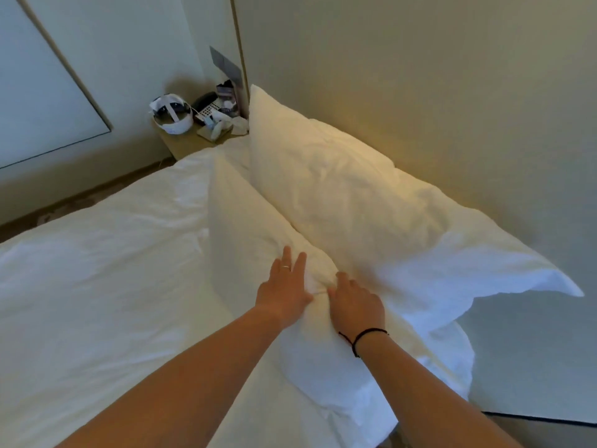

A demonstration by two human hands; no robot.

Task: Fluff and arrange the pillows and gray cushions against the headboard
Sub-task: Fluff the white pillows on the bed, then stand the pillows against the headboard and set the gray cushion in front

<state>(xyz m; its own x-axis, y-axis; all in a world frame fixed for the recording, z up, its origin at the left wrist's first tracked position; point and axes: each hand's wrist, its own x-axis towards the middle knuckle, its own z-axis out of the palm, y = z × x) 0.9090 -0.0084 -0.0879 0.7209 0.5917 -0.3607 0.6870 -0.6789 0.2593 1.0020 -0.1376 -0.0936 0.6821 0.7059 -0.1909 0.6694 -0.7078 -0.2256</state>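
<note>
Both hands, left hand (284, 289) and right hand (357, 305), press flat, fingers extended and gripping nothing, on the near pillow (258, 221) beside the far pillow (355, 195).

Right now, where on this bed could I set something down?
The duvet left of the front pillow lies bare. Both hands, left hand and right hand, press that pillow; the nightstand is cluttered.

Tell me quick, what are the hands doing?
Left hand: open, fingers spread, pressing flat on the front pillow.
Right hand: open, palm down on the same pillow, holding nothing.
</note>
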